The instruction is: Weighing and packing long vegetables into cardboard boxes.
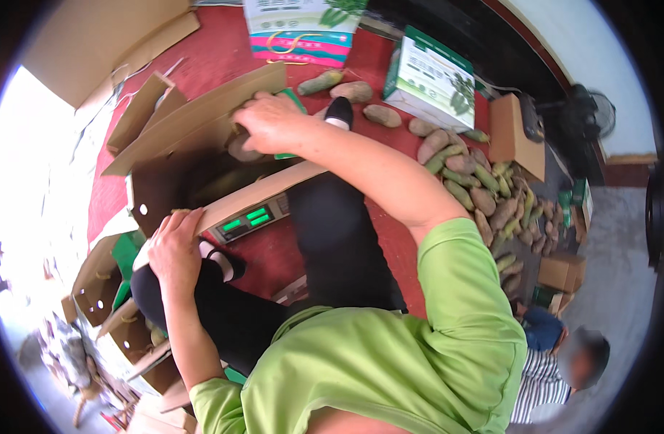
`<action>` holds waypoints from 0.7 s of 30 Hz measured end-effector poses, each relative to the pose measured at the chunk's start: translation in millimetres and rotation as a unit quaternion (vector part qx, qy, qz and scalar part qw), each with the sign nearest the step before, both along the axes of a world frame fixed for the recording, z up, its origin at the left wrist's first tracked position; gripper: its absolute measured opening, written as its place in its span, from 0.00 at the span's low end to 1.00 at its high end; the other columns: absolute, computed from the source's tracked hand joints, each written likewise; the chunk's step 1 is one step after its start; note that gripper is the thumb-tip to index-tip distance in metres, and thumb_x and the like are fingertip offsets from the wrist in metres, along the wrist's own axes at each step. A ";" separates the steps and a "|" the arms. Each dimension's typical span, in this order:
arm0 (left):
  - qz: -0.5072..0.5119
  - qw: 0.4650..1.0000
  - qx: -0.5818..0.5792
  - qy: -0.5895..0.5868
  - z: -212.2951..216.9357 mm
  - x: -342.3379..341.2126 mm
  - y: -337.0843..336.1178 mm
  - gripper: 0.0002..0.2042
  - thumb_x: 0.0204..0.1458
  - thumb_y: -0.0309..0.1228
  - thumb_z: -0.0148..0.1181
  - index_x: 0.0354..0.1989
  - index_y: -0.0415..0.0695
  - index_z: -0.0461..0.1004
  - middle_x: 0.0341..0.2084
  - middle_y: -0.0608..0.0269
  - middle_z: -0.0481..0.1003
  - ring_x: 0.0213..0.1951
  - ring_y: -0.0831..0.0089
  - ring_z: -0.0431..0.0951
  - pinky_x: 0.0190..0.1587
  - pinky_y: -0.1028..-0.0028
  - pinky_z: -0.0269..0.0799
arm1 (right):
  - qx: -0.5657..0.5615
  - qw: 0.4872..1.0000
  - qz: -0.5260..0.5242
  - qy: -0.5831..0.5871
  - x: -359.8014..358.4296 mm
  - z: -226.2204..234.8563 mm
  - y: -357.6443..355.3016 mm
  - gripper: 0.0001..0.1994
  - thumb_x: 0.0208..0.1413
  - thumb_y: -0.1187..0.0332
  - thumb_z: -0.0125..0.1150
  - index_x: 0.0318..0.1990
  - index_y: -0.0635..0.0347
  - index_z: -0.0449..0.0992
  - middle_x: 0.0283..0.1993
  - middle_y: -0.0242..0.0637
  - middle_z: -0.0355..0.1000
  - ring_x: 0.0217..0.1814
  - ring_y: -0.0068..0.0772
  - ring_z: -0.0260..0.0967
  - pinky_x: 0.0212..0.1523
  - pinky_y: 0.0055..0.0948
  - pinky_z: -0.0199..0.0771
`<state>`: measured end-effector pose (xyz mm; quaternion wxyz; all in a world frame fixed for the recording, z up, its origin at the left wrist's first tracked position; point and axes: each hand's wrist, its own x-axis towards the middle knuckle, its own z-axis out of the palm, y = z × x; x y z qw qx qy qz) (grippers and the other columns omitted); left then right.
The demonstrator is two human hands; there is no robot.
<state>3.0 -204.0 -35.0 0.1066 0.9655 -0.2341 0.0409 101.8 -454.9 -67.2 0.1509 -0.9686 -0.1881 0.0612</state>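
An open cardboard box (pixel 158 192) stands in front of me, its flaps raised. My right hand (pixel 270 121) reaches over its far side, fingers curled around a brown, oblong tuber (pixel 243 148) at the mouth of the box. With my left hand (pixel 174 244) I grip the near cardboard flap (pixel 252 189) at its left end. The box's inside is dark and blurred, so its contents are hard to make out. Just below the flap, a scale (pixel 246 221) shows lit green digits. A green piece of card (pixel 290 101) shows beside my right hand.
Brown tubers and long green ones lie in a pile (pixel 483 181) on the red floor (pixel 274 253). Beyond are a white-and-green carton (pixel 433 79) and a colourful carton (pixel 303 32). More open boxes (pixel 104 278) stand left. Another person (pixel 545 376) is at lower right.
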 end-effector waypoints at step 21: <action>-0.010 1.000 0.010 -0.017 -15.5 0.0 3.1 0.18 0.46 0.17 0.53 0.44 0.48 0.78 0.38 0.61 0.77 0.41 0.61 0.79 0.42 0.67 0.74 | 0.147 0.714 -0.670 0.140 -325.4 -291.8 -221.3 0.12 0.51 0.64 0.57 0.42 0.56 0.79 0.43 0.46 0.76 0.49 0.49 0.73 0.50 0.42 0.73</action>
